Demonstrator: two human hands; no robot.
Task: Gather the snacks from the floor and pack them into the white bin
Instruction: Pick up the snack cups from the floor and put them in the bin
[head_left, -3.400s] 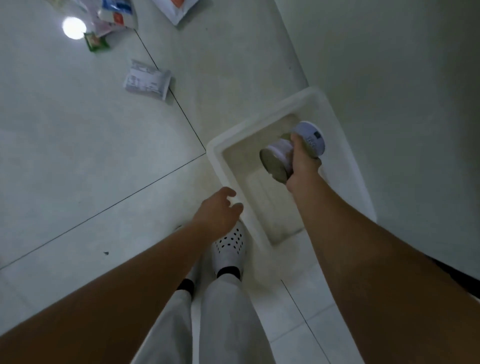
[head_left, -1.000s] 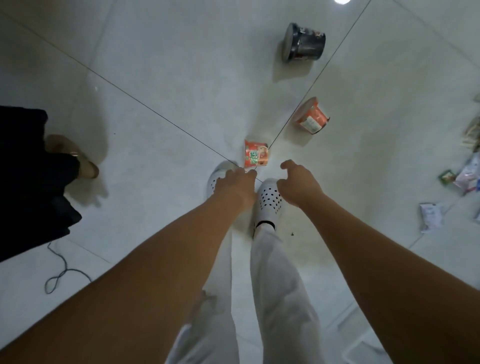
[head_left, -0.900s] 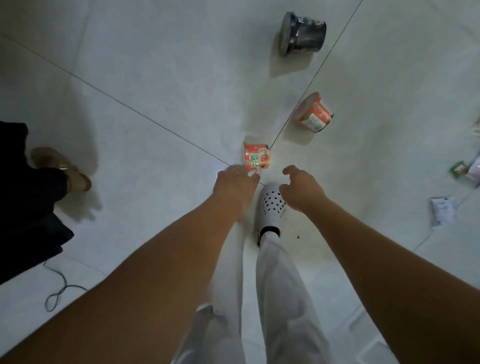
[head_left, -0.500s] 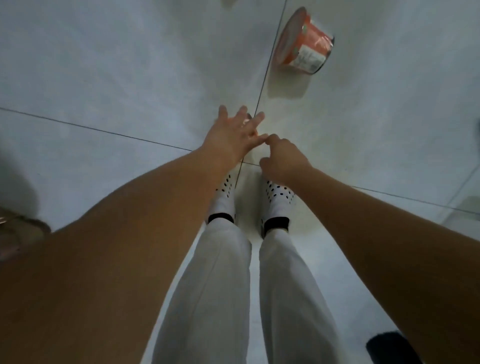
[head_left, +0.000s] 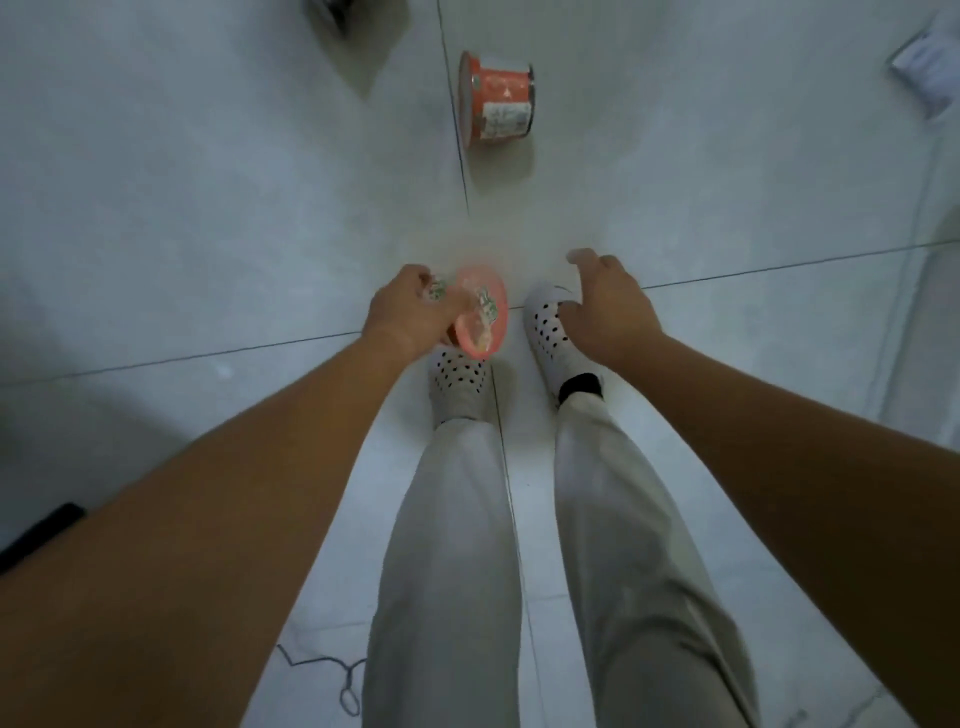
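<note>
Pale floor tiles (head_left: 208, 182) crossed by dark grout lines lay under me. My left hand (head_left: 410, 312) gripped a small orange-red snack cup (head_left: 483, 312), fingers curled round its side, with the cup over the toe of my left shoe (head_left: 457, 379). Its round lid faced up at me, shut, so I could not see what was inside. Green marks and a pale picture showed on the lid, but blur made the writing unreadable.

My right hand (head_left: 608, 306) hung just beside it over my right shoe (head_left: 548, 332). Its fingers were loosely curled, the thumb stuck out, and it held nothing. Both shoes were white with dark round holes, below pale trousers (head_left: 457, 545).

Farther ahead, well apart from my hands, a larger orange-red cup (head_left: 498, 101) lay on its side on the tile, just right of a grout line. It was sealed, and a white label panel on its wall bore print too small to read.

At the upper right edge lay a white packet (head_left: 924, 62), its print also illegible. A dark container (head_left: 332, 13) was cut off by the top edge. Near my left leg a thin cable (head_left: 332, 667) curled on the floor.
</note>
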